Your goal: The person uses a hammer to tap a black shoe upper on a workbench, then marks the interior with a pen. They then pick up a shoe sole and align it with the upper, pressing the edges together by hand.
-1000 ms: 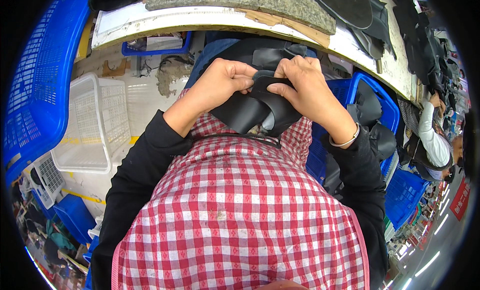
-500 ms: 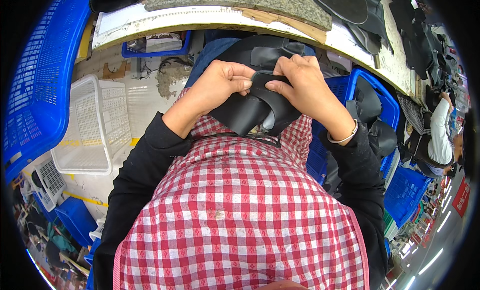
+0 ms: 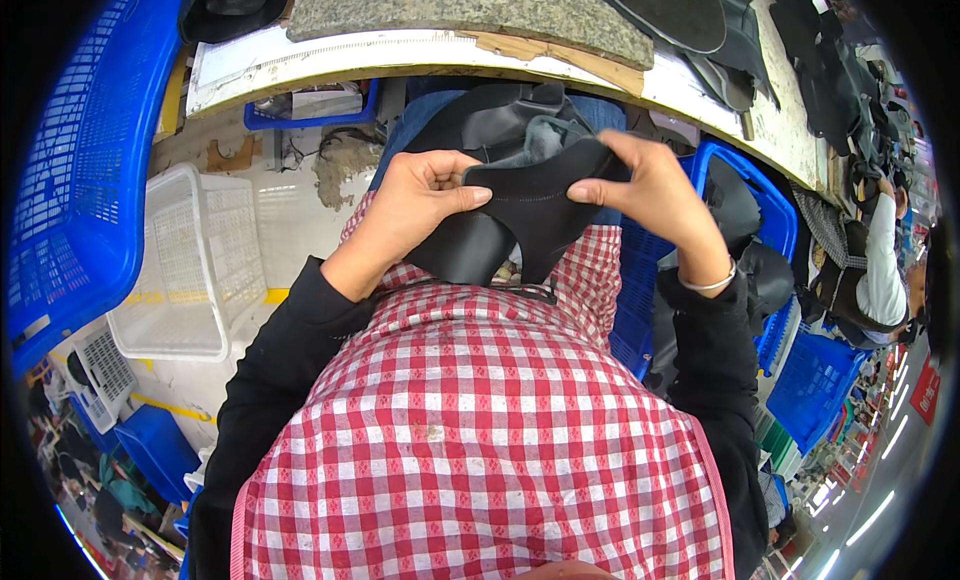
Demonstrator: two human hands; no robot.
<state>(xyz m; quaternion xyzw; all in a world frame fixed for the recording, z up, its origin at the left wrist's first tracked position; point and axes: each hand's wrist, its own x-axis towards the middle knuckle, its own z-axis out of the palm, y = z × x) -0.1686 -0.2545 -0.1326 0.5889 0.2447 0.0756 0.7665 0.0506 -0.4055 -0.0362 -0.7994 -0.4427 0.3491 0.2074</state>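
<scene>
A black leather shoe upper (image 3: 530,202) is held over my lap, stretched between my two hands. A stitched seam runs across it, and grey fuzzy lining (image 3: 543,140) shows along its far opening. My left hand (image 3: 428,195) pinches the left edge, thumb on top and fingers curled behind. At the right end my right hand (image 3: 650,190) grips the upper edge between thumb and fingers; some fingertips are hidden behind the leather. More black leather hangs down toward my red checked apron (image 3: 470,410).
Ahead is a worktable (image 3: 330,65) with a stone slab (image 3: 470,15) and black leather pieces. On the left stand a white basket (image 3: 215,270) and a tall blue basket (image 3: 80,160). A blue crate (image 3: 785,205) holding black pieces is close on the right. A person (image 3: 880,270) works farther right.
My hands have moved apart, the right one to the right and slightly nearer. The folded leather is now spread between them, exposing the grey lining and more of the seam.
</scene>
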